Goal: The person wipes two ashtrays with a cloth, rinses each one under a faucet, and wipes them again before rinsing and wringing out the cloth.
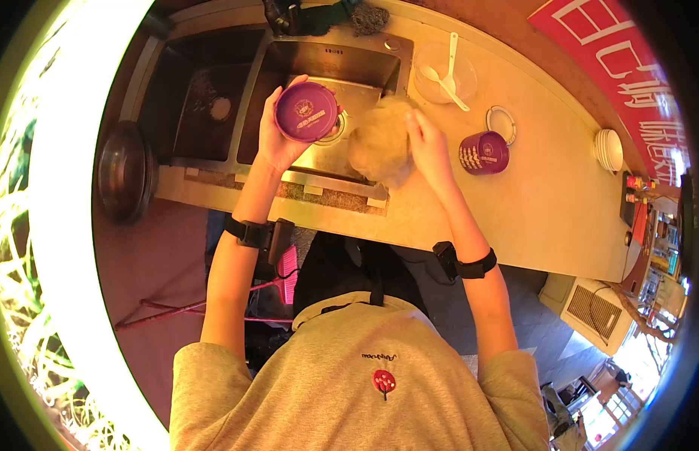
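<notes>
My left hand [281, 140], above the front of the sink, is closed around the edge of a round purple lid [306, 112]. The lid's printed face with a pale logo and lettering is turned up toward me. In my right hand [432, 148] a pale, bunched cloth [381, 140] is pinched between thumb and fingers. The cloth hangs over the sink's right front edge, beside the lid and apart from it. A purple printed canister [483, 153] stands on the counter right of my right hand, with a pale ring [501, 125] behind it.
The two-basin metal sink [244, 98] is set into the counter [545, 195]. A clear bowl [470, 71] with a white spoon [446, 83] sits behind the cloth. Stacked white bowls [609, 150] stand far right. Metal basins [124, 173] lean at left; a pink broom [287, 274] is below.
</notes>
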Demonstrator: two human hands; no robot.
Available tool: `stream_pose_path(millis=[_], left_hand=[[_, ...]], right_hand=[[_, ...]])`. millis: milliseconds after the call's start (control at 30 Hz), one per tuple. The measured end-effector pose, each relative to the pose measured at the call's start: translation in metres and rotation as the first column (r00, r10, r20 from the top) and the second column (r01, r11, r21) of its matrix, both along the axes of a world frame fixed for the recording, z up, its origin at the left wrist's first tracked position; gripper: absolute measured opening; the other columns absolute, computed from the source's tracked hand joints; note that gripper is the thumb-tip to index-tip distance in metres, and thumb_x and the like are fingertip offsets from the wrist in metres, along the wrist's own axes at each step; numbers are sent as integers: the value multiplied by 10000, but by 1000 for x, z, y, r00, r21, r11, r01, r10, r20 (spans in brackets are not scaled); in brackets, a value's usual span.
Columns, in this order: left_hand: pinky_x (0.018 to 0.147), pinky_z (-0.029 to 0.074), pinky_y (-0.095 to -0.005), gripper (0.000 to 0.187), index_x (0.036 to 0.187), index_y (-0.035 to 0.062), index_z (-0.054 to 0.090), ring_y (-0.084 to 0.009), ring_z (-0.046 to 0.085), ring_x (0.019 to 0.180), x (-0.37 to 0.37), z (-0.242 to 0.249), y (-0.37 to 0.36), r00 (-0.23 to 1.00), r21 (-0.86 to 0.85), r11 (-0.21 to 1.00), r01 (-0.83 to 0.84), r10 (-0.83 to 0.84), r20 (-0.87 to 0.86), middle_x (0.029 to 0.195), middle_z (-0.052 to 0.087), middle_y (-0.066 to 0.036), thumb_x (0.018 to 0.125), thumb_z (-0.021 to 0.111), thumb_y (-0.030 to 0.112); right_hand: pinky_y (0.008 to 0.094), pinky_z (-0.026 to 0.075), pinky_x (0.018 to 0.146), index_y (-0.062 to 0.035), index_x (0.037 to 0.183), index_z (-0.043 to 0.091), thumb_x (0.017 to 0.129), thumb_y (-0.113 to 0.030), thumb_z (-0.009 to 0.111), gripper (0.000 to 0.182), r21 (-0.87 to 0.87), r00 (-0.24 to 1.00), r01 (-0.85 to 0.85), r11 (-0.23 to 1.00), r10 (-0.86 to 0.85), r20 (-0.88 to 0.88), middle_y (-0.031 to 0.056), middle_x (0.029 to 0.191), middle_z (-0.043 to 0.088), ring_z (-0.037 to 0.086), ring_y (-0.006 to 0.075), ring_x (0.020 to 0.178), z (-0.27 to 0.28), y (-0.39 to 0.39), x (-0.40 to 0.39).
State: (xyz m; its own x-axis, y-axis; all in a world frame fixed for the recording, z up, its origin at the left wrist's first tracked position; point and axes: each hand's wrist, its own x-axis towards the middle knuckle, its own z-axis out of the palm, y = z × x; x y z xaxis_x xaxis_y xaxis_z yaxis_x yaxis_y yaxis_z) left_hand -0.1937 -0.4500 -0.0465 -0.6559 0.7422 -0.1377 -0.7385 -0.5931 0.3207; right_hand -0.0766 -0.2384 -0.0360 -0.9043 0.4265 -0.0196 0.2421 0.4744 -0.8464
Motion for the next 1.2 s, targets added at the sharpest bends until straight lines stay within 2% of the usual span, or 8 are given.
stream_pose_path(millis=[100, 133, 233, 500, 567, 867, 1033, 1200], left_hand=[[768, 447, -537, 412, 1222, 182, 408, -445, 437, 1092, -1, 8, 0, 999, 92, 995, 43, -40, -34, 1225, 431, -220, 894, 356, 426], [754, 453, -539, 419, 1225, 179, 401, -448, 444, 1087, -1, 11, 0, 998, 128, 990, 58, -53, -38, 1225, 430, -221, 895, 350, 432], [739, 453, -537, 425, 1227, 184, 396, -458, 442, 1082, -2, 18, 0, 996, 219, 972, 84, -75, -51, 1243, 409, -226, 895, 344, 443], [708, 416, -489, 415, 1232, 199, 413, -452, 432, 1067, 1, 37, -3, 996, 236, 968, 90, -84, -36, 1249, 394, -243, 898, 340, 434], [705, 417, -483, 422, 1231, 200, 414, -449, 434, 1066, 1, 40, -3, 995, 237, 966, 102, -96, -37, 1247, 398, -241, 898, 333, 446], [782, 458, -531, 508, 1272, 125, 375, -424, 472, 1067, 9, 47, 13, 983, 119, 977, 179, -181, 7, 1198, 468, -192, 899, 314, 464], [838, 465, -405, 447, 1208, 107, 454, -265, 522, 1054, 5, 43, 21, 994, -213, 976, -47, 24, -109, 1128, 542, -118, 916, 304, 411], [859, 450, -340, 418, 1175, 99, 492, -188, 544, 1010, 8, 40, 32, 976, -403, 905, -134, 50, -214, 1094, 563, -54, 915, 318, 376]], right_hand=[[304, 418, 572, 1, 854, 561, 882, -227, 513, 235, -678, 992, 119, 725, -66, 104, 85, 752, 597, 584, 193, 676, -28, 26, -3], [259, 413, 579, -22, 839, 565, 864, -180, 545, 161, -946, 998, 56, 319, -12, 55, 16, 783, 582, 557, 97, 712, -26, 30, 2], [225, 421, 624, -18, 863, 568, 834, -130, 578, 117, -971, 975, 143, 190, 143, 172, 29, 799, 587, 549, 90, 771, -26, 30, 11], [251, 377, 851, 21, 1044, 523, 806, -98, 589, 274, -158, 960, -227, 961, 248, 131, 46, 1042, 539, 518, 139, 922, 40, 18, 24], [254, 350, 893, 7, 1094, 501, 831, -139, 568, 309, 72, 926, -345, 936, 352, -138, 53, 1165, 493, 498, 146, 977, 46, 14, 25], [347, 173, 1050, -55, 1371, 138, 911, -302, 438, 602, -740, 859, -472, 479, 61, -509, 73, 1425, 186, 187, 194, 1301, 47, 5, -13], [315, 354, 923, -29, 1204, 448, 874, -340, 491, 455, -242, 920, -356, 903, 292, -262, 143, 1174, 496, 471, 238, 1100, 35, -15, -43], [395, 477, 627, -109, 994, 614, 806, -275, 564, 255, 413, 954, -155, 897, 245, -175, 161, 803, 584, 591, 332, 723, 31, -57, -56]])
